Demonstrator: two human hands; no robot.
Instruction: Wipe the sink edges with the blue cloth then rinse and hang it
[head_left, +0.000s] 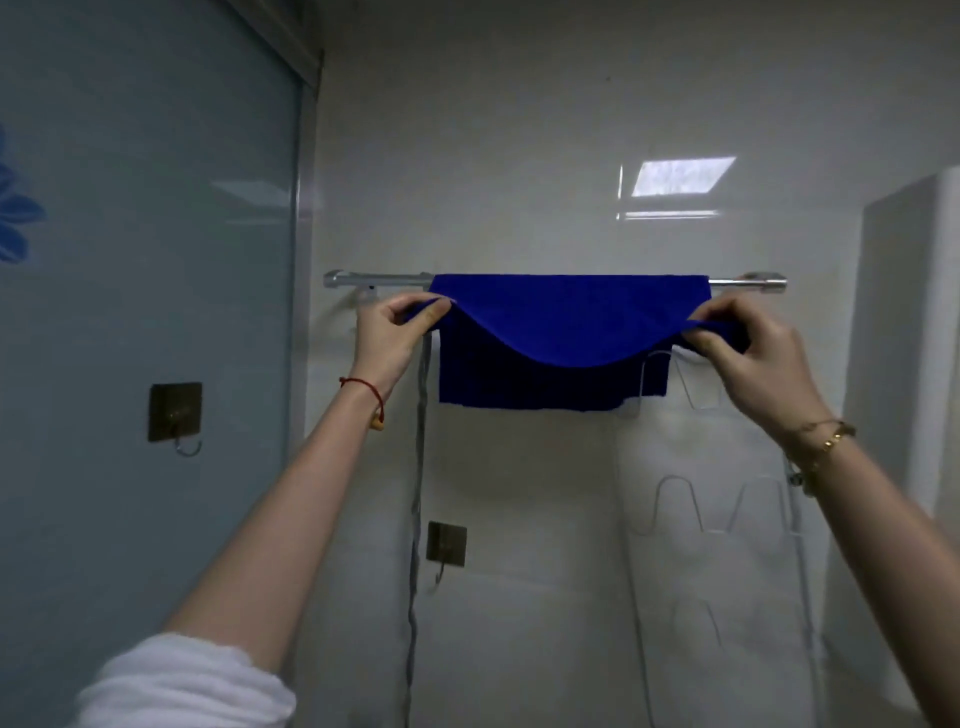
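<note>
So on my feed the cloth (566, 322) is draped over the rail (374, 279) on the white wall, back half hanging straight down behind, front half sagging in a curve between the two hands. Left hand (392, 332) has thumb and fingers pinched tight on the front left corner, right hand (753, 353) is pinched the same way on the front right corner, both held just below the rail and pulled a bit toward me. Red string on the left wrist, gold bracelet on the right, white sleeve pushed up the left arm. There's a dark hook (175, 413) on the glass door to the left and another hook (446, 544) on the wall below the cloth. A thin cord (418, 493) runs down the wall just left of the cloth.
</note>
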